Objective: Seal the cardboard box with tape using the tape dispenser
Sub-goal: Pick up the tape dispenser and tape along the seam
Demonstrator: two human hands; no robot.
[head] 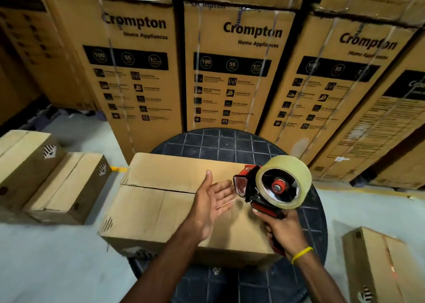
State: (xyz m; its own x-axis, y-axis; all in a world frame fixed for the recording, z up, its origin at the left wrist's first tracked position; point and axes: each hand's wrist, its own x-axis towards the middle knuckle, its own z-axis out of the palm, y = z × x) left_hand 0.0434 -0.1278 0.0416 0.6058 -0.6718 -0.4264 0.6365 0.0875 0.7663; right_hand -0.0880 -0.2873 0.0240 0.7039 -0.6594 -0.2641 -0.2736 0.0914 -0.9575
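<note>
Dead centre, a round dark table (230, 141), its top marked in a pale grid. Right behind the table stand three tall brown cartons (230, 84) side by side, each printed "Crompton Home Appliances" above a black band and rows of icons, with pale straps down their faces and more cartons stacked above. Left of the table, two smaller brown boxes (66, 187) lie touching on the grey floor (57, 268), hatched labels on their ends. Right of the table, another brown box (372, 256) rests on the floor. A short yellow mark (118, 169) shows just left of the table
</note>
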